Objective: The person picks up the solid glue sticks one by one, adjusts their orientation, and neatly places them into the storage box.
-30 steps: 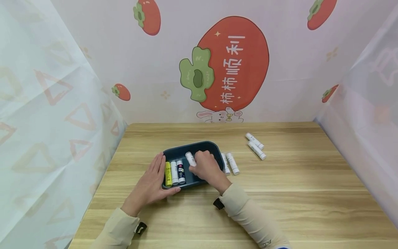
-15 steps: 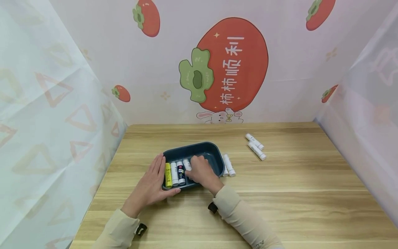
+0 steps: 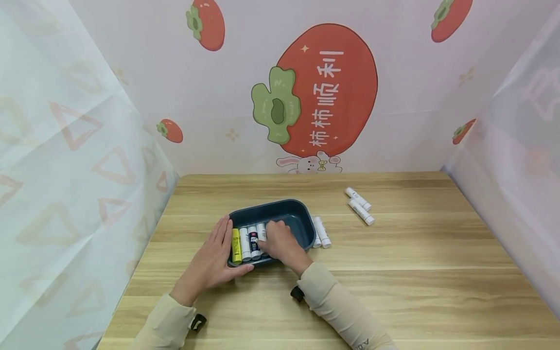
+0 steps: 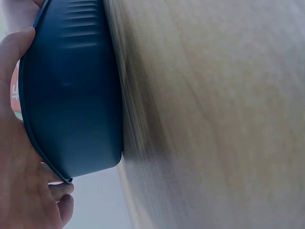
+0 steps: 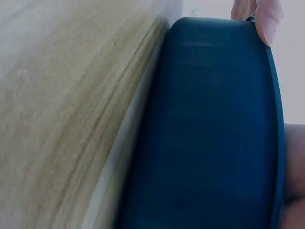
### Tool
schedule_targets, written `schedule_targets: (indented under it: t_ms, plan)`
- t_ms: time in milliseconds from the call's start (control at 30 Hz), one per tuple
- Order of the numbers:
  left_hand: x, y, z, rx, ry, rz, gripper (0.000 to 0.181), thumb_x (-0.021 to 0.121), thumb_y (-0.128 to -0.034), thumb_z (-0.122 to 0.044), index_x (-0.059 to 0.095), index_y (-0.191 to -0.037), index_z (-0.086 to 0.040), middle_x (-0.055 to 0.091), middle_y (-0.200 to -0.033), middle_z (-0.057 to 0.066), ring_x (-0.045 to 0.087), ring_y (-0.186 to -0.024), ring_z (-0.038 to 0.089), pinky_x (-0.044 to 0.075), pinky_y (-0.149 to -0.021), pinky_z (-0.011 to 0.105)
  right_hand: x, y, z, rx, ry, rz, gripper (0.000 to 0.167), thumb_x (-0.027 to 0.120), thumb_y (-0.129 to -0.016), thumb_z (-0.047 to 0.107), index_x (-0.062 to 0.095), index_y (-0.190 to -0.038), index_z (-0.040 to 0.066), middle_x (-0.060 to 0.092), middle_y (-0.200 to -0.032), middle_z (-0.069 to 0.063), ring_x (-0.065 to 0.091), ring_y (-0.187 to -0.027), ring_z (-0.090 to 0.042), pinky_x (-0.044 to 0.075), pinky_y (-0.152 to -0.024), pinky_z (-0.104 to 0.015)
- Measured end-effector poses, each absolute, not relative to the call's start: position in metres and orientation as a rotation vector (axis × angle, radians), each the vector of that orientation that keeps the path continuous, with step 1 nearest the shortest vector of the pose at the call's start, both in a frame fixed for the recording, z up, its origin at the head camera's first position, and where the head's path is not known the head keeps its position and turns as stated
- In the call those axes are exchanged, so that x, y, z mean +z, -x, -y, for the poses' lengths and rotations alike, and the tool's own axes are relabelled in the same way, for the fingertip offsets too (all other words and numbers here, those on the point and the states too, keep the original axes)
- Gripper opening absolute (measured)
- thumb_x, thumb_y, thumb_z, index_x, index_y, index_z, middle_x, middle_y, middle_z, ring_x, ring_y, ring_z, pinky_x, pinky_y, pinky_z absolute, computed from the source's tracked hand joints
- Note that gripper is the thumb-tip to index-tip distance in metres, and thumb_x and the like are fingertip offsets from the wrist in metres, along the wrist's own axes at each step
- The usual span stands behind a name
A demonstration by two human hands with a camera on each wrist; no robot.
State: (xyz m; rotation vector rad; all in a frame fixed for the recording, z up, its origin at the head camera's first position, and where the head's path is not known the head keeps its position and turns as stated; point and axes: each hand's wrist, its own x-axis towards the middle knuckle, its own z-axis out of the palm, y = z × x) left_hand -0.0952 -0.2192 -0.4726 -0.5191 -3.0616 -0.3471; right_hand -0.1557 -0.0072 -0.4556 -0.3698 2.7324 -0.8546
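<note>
A dark blue tray stands on the table. Along its left side lie a yellow glue stick, a white glue stick and a navy-labelled glue stick, side by side. My right hand is inside the tray and grips another white glue stick beside the navy-labelled one; the hand covers much of it. My left hand rests on the tray's left corner, fingers extended along the left rim, thumb at the front edge. In the left wrist view, the thumb touches the rim.
Two white glue sticks lie against the tray's right outer side, one partly hidden by the rim. Farther back on the right are two more white glue sticks, touching each other. A printed backdrop rises behind the wooden table.
My right hand has moved left and lowered its tilted glue stick beside the navy-labelled one. One white glue stick outside the tray has shifted slightly left. My left hand has stayed put.
</note>
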Motion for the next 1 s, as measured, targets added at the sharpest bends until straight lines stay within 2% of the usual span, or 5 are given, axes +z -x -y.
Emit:
schedule_targets:
  t_ms: [267, 433, 533, 667, 1000]
  plan:
    - [-0.473, 0.096, 0.22, -0.331, 0.519, 3.066, 0.13, 0.06, -0.0867, -0.083, 0.01, -0.167, 0.006, 0.006, -0.178, 0.022, 0.011, -0.166, 0.04, 0.025, -0.132, 0.054, -0.449, 0.155, 0.0, -0.858, 0.402, -2.73, 0.027, 0.08, -0.096, 0.028, 0.07, -0.083, 0.006, 0.065, -0.074, -0.005, 0.056, -0.058, -0.016, 0.046, -0.052, -0.027]
    - [-0.473, 0.096, 0.22, -0.332, 0.52, 3.048, 0.13, 0.061, -0.0859, -0.083, 0.013, -0.166, 0.007, 0.008, -0.177, 0.024, 0.014, -0.165, 0.041, 0.027, -0.131, 0.056, -0.436, 0.152, -0.009, -0.871, 0.429, -2.755, 0.027, 0.079, -0.096, 0.027, 0.075, -0.105, 0.002, 0.072, -0.099, -0.011, 0.059, -0.079, -0.019, 0.056, -0.069, -0.034]
    - [-0.474, 0.096, 0.22, -0.332, 0.52, 3.047, 0.13, 0.062, -0.0856, -0.083, 0.013, -0.166, 0.007, 0.009, -0.177, 0.024, 0.014, -0.165, 0.041, 0.028, -0.131, 0.056, -0.426, 0.15, -0.017, -0.893, 0.467, -2.765, 0.033, 0.078, -0.097, 0.026, 0.073, -0.117, 0.001, 0.071, -0.101, -0.011, 0.06, -0.082, -0.02, 0.056, -0.071, -0.035]
    - [-0.474, 0.096, 0.22, -0.333, 0.517, 3.063, 0.13, 0.061, -0.0855, -0.083, 0.011, -0.167, 0.005, 0.006, -0.178, 0.022, 0.012, -0.166, 0.04, 0.026, -0.132, 0.054, -0.409, 0.148, -0.028, -0.897, 0.532, -2.812, 0.032, 0.078, -0.097, 0.024, 0.073, -0.118, 0.0, 0.07, -0.095, -0.01, 0.06, -0.075, -0.017, 0.054, -0.066, -0.032]
    - [-0.474, 0.097, 0.22, -0.335, 0.52, 3.058, 0.131, 0.061, -0.085, -0.084, 0.01, -0.167, 0.005, 0.006, -0.178, 0.022, 0.012, -0.165, 0.04, 0.027, -0.131, 0.055, -0.365, 0.15, -0.063, -0.865, 0.52, -2.927, 0.035, 0.079, -0.097, 0.025, 0.073, -0.122, 0.002, 0.076, -0.108, -0.011, 0.069, -0.093, -0.02, 0.064, -0.083, -0.037]
